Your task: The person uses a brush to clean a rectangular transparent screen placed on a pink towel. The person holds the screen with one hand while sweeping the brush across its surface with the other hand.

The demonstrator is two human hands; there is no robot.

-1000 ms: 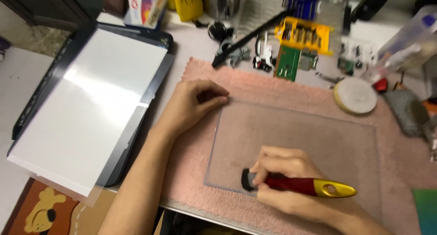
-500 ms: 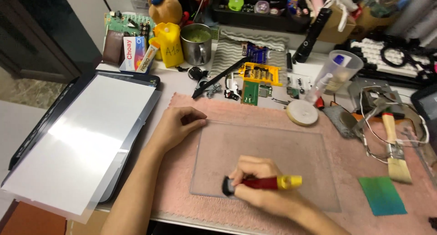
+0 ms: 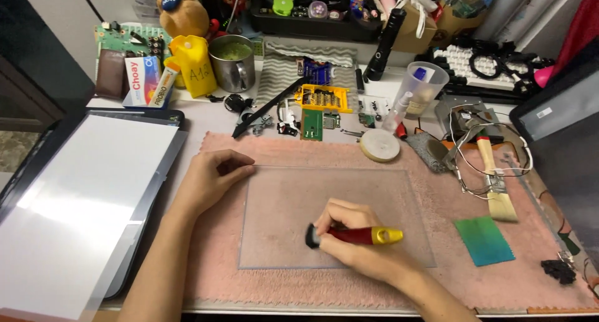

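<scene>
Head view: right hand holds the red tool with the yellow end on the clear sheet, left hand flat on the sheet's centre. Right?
Not the centre. In the head view the left hand rests at the clear sheet's upper-left corner; the right hand does hold the red tool on it.

cluttered white desk (image 3: 206, 125), dark cabinet (image 3: 31, 60) at left

Bare hands (image 3: 212, 175) and forearms, no sleeves visible.
</scene>
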